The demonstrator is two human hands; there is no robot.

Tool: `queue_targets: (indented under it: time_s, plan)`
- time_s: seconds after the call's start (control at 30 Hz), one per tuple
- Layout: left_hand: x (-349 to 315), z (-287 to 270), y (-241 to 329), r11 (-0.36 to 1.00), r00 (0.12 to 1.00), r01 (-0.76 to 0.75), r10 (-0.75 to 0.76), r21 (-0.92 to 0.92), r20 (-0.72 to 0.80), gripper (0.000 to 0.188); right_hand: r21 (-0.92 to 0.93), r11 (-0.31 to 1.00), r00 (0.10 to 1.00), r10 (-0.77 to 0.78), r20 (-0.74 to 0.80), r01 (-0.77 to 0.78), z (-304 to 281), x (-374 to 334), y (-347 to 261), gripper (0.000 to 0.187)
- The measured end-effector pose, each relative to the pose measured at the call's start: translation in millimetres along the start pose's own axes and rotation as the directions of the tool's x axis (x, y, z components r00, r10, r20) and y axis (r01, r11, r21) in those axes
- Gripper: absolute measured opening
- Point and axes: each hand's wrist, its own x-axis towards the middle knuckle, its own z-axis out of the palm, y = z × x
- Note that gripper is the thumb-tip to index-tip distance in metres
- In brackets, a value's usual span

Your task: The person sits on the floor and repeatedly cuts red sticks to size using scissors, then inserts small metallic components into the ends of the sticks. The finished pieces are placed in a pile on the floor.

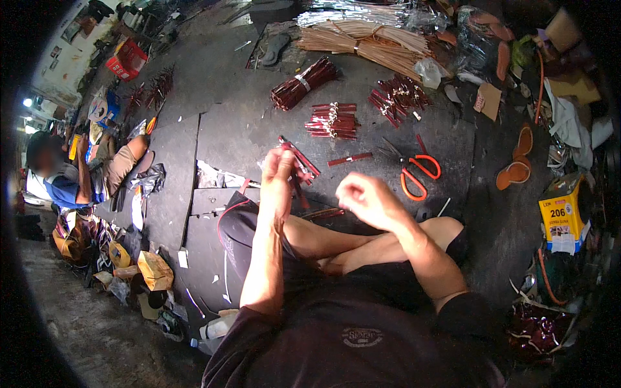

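Nearest are the crossed legs. Beyond them, toward 12 o'clock, the right hand has its fingers loosely curled; if it pinches something, I cannot tell. At 11 o'clock the left hand pinches a few red strips between thumb and fingers. I judge the step in hand as gathering strips there; the next move seems to call for a fine pinch by the right hand. Farther, one loose strip lies at 12, scissors at 1. Beyond are a stack at 12, a heap at 1, a tied bundle near 11. Farthest, pale canes lie at 12.
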Motion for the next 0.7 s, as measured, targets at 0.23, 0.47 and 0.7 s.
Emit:
queue_targets:
  time_s: [0.23,0.47,0.7]
  plan:
    - [-14,27,-21,0.695,0.887,-0.254,-0.11,0.673,0.449,0.029,-0.008,1.0,0.998,0.007,-0.058,-0.008,-27,11,5,0.01]
    - [10,-33,-4,0.87,0.888,-0.068,-0.171,0.489,0.427,0.024,0.438,0.893,0.962,0.201,-0.184,-0.103,-64,14,9,0.022]
    - [21,-24,-30,0.971,0.934,0.207,-0.232,0.117,0.274,0.028,0.447,0.882,0.959,0.24,-0.154,-0.149,-65,18,43,0.022]
